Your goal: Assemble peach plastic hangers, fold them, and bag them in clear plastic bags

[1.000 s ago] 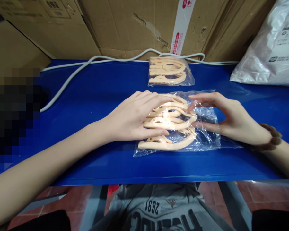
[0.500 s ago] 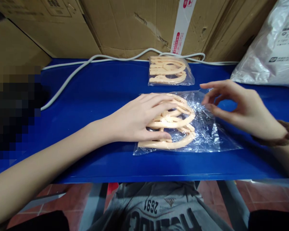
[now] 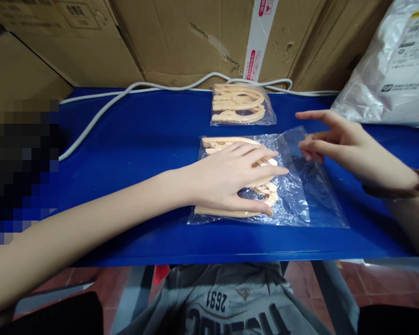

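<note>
Beige folding hangers (image 3: 226, 213) lie in a clear plastic bag (image 3: 289, 195) on the blue tabletop. My left hand (image 3: 226, 177) rests flat across the bagged hangers with its fingers spread, covering much of them. Just right of the bag's upper flap is my right hand (image 3: 335, 139). Its index finger points out to the left, while the thumb and other fingers bend near the flap. Whether those fingertips touch the plastic, I cannot tell. A second bag of similar hangers (image 3: 239, 104) lies farther back.
Cardboard boxes (image 3: 181, 42) stand along the back of the blue table (image 3: 132, 232). A white cable (image 3: 125, 90) runs in front of them. At the right rear stands a white plastic parcel (image 3: 380, 79). The table's front edge is close to my body.
My left hand has slid right over the hangers and spread its fingers. My right hand has stretched out its index finger, and the bag's upper flap looks raised near it.
</note>
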Motion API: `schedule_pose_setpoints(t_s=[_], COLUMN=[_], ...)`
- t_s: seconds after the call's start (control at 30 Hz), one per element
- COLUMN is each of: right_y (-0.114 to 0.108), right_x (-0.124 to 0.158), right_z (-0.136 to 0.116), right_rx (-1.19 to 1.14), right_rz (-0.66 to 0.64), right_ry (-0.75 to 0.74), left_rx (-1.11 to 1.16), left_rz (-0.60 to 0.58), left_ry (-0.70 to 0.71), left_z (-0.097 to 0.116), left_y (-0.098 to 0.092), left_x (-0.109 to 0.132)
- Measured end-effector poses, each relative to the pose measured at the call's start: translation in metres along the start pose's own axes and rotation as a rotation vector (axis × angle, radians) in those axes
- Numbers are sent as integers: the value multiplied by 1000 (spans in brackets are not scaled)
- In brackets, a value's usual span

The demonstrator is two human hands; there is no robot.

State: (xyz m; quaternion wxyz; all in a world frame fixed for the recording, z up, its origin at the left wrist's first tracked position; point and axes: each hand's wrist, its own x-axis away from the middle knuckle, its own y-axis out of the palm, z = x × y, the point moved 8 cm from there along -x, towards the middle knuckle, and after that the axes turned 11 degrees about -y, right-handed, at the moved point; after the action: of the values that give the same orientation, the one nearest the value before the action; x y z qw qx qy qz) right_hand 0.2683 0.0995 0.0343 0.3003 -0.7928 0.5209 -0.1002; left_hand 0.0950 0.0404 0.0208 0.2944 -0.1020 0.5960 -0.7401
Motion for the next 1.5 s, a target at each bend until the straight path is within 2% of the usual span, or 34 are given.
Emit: schedule_pose_setpoints(t_s=[0.13, 0.33, 0.5, 0.6, 0.77, 0.87, 1.0, 1.1, 1.2, 1.4, 1.5], right_y=[3, 20, 30, 35, 36, 45, 59, 62, 64, 61, 50], right_x=[1, 1, 2, 3, 3, 3, 3, 3, 2, -2, -1], right_z=[-12, -11, -19, -24, -28, -30, -26, -23, -21, -25, -35], right_rx=[-106, -362, -210, -117, 190, 350, 453, 454, 450, 505, 570], right_rz=[96, 41, -74, -91, -29, -118, -262, -295, -299, -295, -206], right_ry=[-86, -174, -296, -369, -436, -496, -518, -507, -509, -480, -445], left_rx=[29, 61, 20, -34, -121, -190, -323, -446, -512, -525, -523], left_rz=[24, 108, 182, 237, 401, 462, 481, 469, 472, 483, 510], left_ry=[6, 74, 204, 273, 272, 305, 301, 245, 216, 287, 291], left_z=[5, 13, 33, 48, 57, 61, 71, 78, 82, 86, 84], left_y=[1, -6, -14, -14, -18, -18, -14, -10, -9, -6, -9], left_x=[0, 3, 5, 8, 17, 24, 30, 32, 34, 36, 37])
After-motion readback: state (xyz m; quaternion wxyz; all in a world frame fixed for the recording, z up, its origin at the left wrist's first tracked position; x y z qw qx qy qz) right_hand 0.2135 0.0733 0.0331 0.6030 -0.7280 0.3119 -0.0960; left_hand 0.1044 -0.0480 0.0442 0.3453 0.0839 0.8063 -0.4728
